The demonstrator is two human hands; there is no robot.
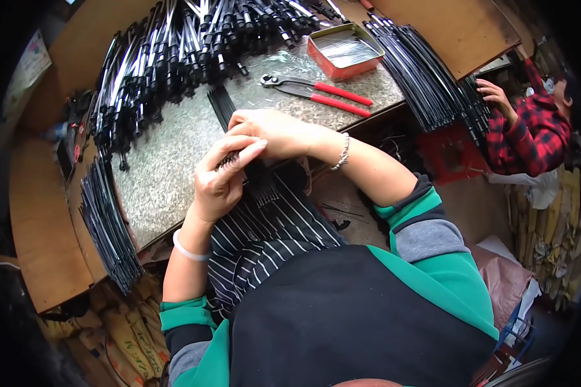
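Observation:
A bundle of thin black rods runs from the speckled tabletop, under my hands, to beyond the table's near edge. My right hand is closed over its middle, with most of the fingertips hidden. Beside it, my left hand is closed, its thumb and fingers around the dark rod tips showing between them. The two hands touch or nearly touch. Red-handled pliers lie on the table to the right of my hands, jaws pointing left.
Behind is a large pile of black-ended metal rods. A red tin holds thin silvery pins. Black rod bundles lie at the left edge and right edge. A person in a checked sleeve reaches in at right.

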